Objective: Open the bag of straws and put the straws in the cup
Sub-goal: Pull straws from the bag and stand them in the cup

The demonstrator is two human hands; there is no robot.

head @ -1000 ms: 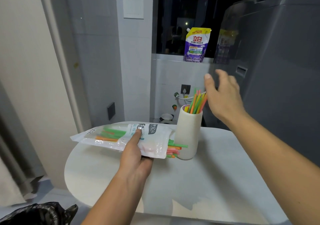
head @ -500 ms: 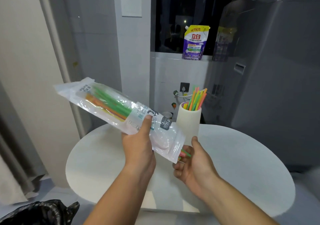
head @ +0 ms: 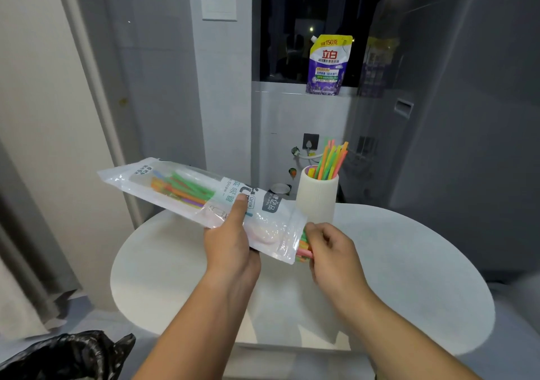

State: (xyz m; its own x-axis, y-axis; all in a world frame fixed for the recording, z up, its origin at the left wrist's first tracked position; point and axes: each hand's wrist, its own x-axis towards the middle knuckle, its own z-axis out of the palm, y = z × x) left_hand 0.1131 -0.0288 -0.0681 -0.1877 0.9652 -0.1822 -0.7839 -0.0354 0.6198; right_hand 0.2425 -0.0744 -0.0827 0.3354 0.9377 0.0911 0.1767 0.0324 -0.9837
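Note:
My left hand (head: pixel 232 243) grips a clear plastic bag of straws (head: pixel 187 191) around its middle, held above the table and tilted with its open end down to the right. Green, orange and purple straws show inside it. My right hand (head: pixel 330 252) is closed on the ends of several coloured straws (head: pixel 304 246) sticking out of the bag's open mouth. A white cup (head: pixel 317 197) stands on the table just behind the bag's mouth, with several green, orange and yellow straws (head: pixel 331 160) upright in it.
The round white table (head: pixel 409 262) lies under both hands. A grey appliance (head: pixel 467 116) stands at the right. A purple detergent pouch (head: pixel 327 65) sits on the window ledge behind. A black plastic bag (head: pixel 64 356) lies on the floor at lower left.
My right hand came down from beside the cup to the bag's open end and closed on the protruding straws. My left hand raised the bag off the table and tilted it.

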